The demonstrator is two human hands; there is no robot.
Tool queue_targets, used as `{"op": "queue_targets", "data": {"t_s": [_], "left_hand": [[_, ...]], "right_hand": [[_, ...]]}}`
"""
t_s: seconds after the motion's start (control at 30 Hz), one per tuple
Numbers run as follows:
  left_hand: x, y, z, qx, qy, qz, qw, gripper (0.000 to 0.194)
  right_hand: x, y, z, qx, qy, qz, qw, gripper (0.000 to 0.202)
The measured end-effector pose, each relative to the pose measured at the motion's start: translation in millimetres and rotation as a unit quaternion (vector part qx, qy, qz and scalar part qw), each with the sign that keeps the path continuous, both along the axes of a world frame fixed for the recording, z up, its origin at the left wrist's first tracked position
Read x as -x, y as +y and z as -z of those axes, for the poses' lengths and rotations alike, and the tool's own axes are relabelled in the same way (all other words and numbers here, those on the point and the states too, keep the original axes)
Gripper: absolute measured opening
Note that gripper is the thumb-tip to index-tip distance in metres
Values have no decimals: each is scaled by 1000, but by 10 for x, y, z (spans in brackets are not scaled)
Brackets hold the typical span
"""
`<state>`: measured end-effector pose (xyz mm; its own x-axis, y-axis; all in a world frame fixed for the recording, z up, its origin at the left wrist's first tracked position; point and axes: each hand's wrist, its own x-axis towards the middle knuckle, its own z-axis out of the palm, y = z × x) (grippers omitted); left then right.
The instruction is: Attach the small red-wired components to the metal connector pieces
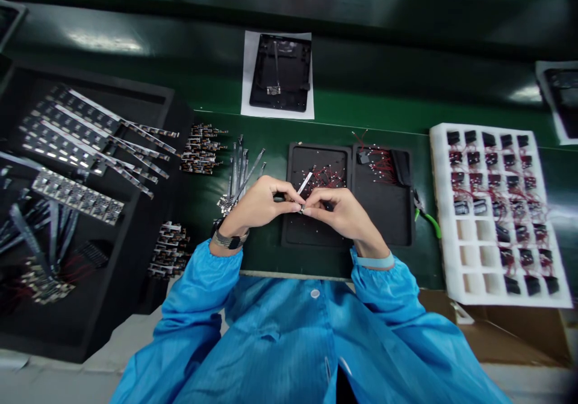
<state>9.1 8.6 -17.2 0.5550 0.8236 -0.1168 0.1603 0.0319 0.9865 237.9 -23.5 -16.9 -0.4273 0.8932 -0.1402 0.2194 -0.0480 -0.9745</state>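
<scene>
My left hand (266, 202) and my right hand (336, 210) meet over the left black tray (300, 232), fingertips pinched together. Between them is a small part with a pale flat strip (306, 181) rising from the fingers; most of it is hidden. Thin red wires (327, 177) lie in the tray behind my hands. To the left of my left hand, several grey flat ribbon cables (239, 166) with small circuit boards at their ends rest on the green bench (262, 259).
A large black bin (144, 91) at left holds boards and ribbon strips. Small flex parts (201, 149) are stacked beside it. On the right are a second black tray (383, 217), green-handled pliers (427, 214) and a white foam tray (501, 298) of wired black parts. A sample casing (282, 73) lies behind.
</scene>
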Motion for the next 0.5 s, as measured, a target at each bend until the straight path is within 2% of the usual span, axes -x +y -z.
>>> {"op": "queue_targets", "data": {"t_s": [0.17, 0.23, 0.3, 0.37, 0.4, 0.43, 0.5], "left_hand": [[5, -10, -16, -9, 6, -6, 1000, 5], [21, -19, -57, -25, 11, -25, 999, 6], [50, -27, -106, -44, -1, -63, 997, 6], [87, -28, -145, -60, -34, -117, 991, 8], [105, -26, -157, -66, -54, -146, 986, 10], [124, -22, -165, -73, -74, -175, 979, 14], [156, -17, -178, -93, -105, -217, 966, 25]], "right_hand": [[34, -2, -8, -10, -4, 5, 1000, 24], [72, -8, -17, -38, -2, 19, 999, 20], [104, -26, -38, -109, 7, 86, 990, 15], [111, -55, -77, -187, 24, 184, 965, 12], [103, -73, -103, -205, 35, 208, 956, 12], [91, -91, -130, -207, 45, 204, 956, 13], [64, -119, -176, -182, 50, 108, 976, 16]]}}
